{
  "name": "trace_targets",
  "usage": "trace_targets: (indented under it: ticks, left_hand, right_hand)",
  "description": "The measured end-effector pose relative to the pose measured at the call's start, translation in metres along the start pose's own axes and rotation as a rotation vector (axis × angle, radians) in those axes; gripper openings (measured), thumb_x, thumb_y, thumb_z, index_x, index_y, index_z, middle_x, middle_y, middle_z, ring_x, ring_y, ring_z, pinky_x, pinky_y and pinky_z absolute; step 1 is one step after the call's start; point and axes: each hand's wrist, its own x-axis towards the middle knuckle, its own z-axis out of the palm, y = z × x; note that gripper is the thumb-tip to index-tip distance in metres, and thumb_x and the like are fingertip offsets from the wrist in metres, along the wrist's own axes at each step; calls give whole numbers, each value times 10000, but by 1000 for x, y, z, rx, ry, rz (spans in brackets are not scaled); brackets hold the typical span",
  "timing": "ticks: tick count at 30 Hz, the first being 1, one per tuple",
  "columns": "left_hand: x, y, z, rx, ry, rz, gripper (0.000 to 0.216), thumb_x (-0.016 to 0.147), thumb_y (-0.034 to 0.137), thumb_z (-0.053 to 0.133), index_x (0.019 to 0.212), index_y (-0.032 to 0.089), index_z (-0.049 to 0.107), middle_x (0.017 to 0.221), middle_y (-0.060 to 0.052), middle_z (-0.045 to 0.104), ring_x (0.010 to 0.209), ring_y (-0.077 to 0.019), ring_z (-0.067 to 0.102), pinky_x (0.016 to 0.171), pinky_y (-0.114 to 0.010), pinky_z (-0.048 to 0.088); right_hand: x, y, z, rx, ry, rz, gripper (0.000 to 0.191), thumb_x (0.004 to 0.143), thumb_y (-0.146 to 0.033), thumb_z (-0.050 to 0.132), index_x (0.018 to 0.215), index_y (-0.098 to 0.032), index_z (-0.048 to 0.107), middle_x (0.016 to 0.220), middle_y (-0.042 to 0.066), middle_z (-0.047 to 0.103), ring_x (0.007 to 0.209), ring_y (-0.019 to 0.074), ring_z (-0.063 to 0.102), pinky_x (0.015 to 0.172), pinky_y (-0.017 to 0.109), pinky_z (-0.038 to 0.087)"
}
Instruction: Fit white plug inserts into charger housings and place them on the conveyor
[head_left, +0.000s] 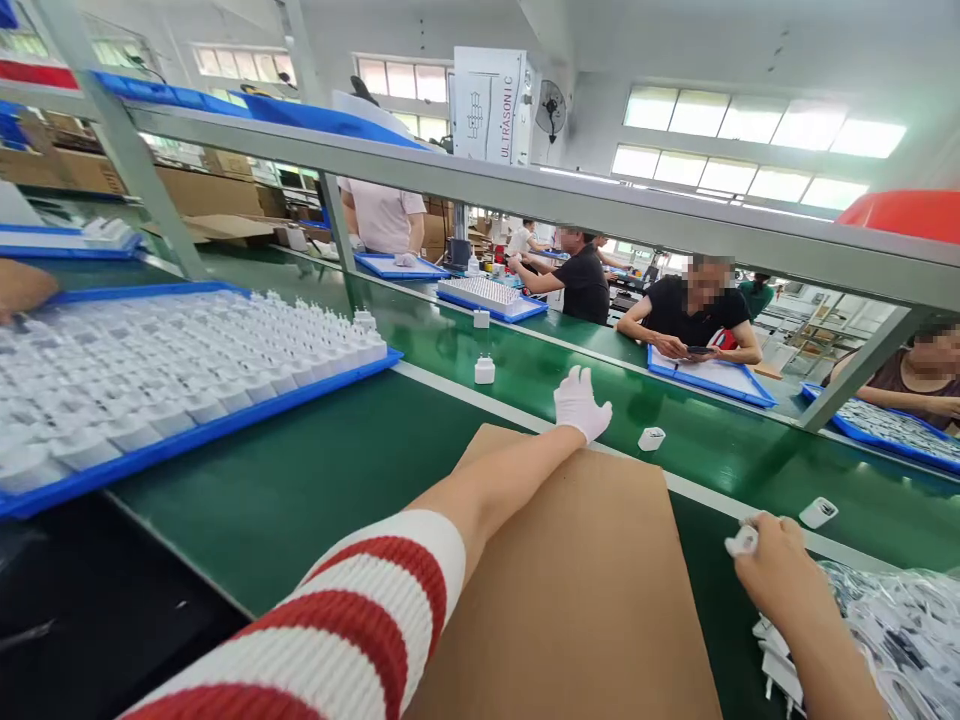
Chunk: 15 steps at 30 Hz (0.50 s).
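My left hand (581, 403), in a white glove with a red-and-white striped sleeve behind it, reaches out over the edge of the green conveyor belt (540, 375). Its fingers hang loosely apart and hold nothing. The nearest thing to it is a white charger plug (651, 438) lying on the belt just to its right. My bare right hand (776, 570) is low at the right and pinches a small white plug (742, 541) in its fingertips. A brown cardboard sheet (585, 600) lies on the bench under my left forearm.
A blue tray (187, 432) packed with several white plugs sits at the left. Loose plugs (484, 370) (818, 512) ride the belt. Bagged white cables (900, 630) are piled at the right. Other people sit across the belt at blue trays (712, 378). A metal rail (525, 195) crosses overhead.
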Motion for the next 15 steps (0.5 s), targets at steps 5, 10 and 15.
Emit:
trace_targets:
  ticks: [5, 10, 15]
  left_hand:
    - [-7, 49, 28, 52, -230, 445, 855, 883, 632, 607, 1624, 273, 377, 1730, -99, 255, 1386, -382, 463, 1136, -520, 434]
    - [-4, 80, 46, 160, -668, 515, 669, 882, 472, 673, 1524, 328, 547, 1634, -113, 417, 1381, -389, 497, 1103, -529, 492]
    - [-2, 72, 36, 180, -721, 502, 628, 702, 133, 749, 1323, 217, 717, 1454, -195, 546, 1292, -388, 591, 1015, -470, 573]
  right_hand:
    - [-20, -51, -5, 326, -123, -161, 369, 851, -276, 686, 1188, -214, 549, 1017, 59, 698, 912, 240, 687, 787, 305, 470]
    - [-36, -79, -8, 224, -247, -295, 248, 840, -117, 679, 1065, -215, 644, 994, 35, 697, 911, 213, 644, 728, 274, 367]
    - [-37, -82, -13, 172, -304, -402, 314, 906, -28, 515, 1027, -215, 737, 1033, 48, 666, 950, 187, 622, 722, 256, 338]
